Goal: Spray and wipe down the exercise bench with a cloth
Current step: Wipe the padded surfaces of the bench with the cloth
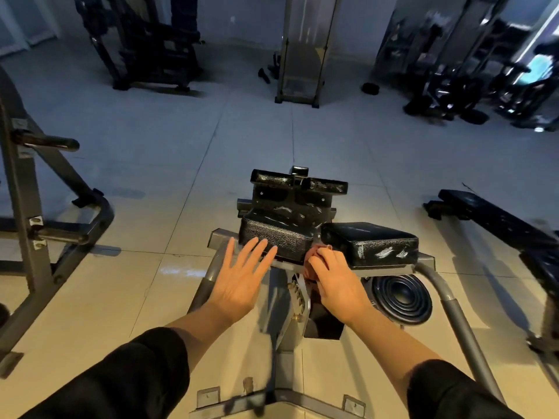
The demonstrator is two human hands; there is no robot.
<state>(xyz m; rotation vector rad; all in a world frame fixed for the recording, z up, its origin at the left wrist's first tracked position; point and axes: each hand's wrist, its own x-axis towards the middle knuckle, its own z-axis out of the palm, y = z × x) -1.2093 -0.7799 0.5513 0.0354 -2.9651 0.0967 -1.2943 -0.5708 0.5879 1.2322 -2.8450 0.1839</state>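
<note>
The exercise bench has two black padded cushions on a grey metal frame: a left pad and a right pad. My right hand grips a reddish cloth bunched in the gap between the two pads, against their near edges. My left hand is flat with fingers spread, its fingertips at the near edge of the left pad. No spray bottle is in view.
A black weight plate lies on the tiled floor under the right pad. Another black bench stands at right, a grey rack at left. Dark gym machines line the back wall.
</note>
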